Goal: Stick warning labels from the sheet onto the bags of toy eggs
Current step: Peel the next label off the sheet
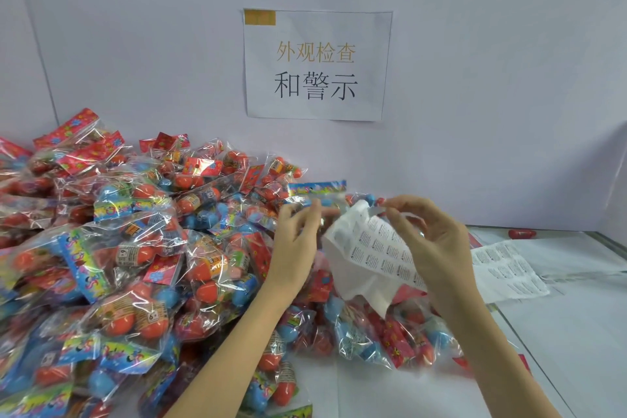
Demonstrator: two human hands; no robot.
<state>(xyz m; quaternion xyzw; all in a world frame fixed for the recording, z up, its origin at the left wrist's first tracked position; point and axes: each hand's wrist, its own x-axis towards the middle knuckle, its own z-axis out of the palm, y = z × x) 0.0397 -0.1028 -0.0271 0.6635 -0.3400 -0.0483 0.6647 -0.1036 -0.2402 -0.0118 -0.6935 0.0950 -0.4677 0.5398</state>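
A big heap of clear bags of toy eggs [135, 248], red and blue, covers the left and middle of the table. My right hand [431, 241] grips a curled white label sheet [369, 251] held above the heap, its thumb and fingers pinching at the sheet's top edge. My left hand [295, 241] is raised just left of the sheet and holds a bag with a blue header card [317, 188] up by its top. Small printed warning labels show on the sheet in rows.
A second label sheet [509, 271] lies flat on the white table at the right. A loose red egg [522, 233] sits by the back wall. A paper sign [317, 64] hangs on the wall. Bare table surface [576, 332] lies at the right.
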